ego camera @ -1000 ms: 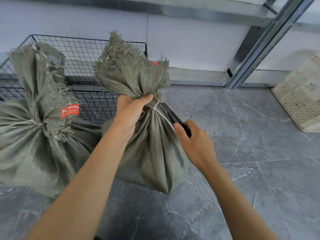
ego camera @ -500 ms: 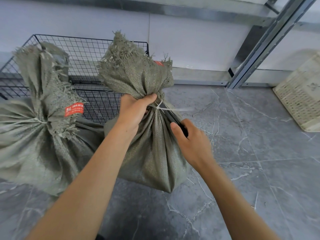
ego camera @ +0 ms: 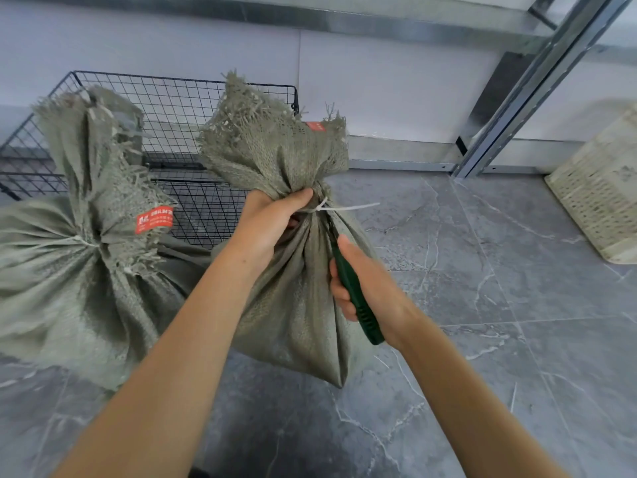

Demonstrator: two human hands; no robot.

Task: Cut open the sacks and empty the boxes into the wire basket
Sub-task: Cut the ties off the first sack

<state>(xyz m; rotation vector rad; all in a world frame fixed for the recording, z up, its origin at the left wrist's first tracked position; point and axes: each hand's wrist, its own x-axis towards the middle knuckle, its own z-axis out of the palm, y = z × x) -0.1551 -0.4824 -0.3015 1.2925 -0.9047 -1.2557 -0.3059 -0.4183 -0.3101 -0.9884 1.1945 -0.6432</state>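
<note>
A grey-green woven sack (ego camera: 296, 305) stands upright on the floor, its neck tied with a white zip tie (ego camera: 339, 207). My left hand (ego camera: 272, 222) grips the neck just below the frayed top. My right hand (ego camera: 365, 281) holds a dark green-handled cutter (ego camera: 355, 298), its front end pressed against the sack's right side just under the tie; the blade is hidden. A second tied sack (ego camera: 65, 270) with a red label lies to the left. The black wire basket (ego camera: 179, 98) stands behind both sacks.
A pale woven basket (ego camera: 599, 194) sits at the right edge on the grey marble-patterned floor (ego camera: 482, 305). A metal shelf post (ego camera: 517, 98) slants down to the floor at the back right, against the white wall.
My right hand has dropped lower and turned, so the cutter now points up along the sack toward the tie. The tie's loose tail now sticks out to the right. My left hand keeps its grip.
</note>
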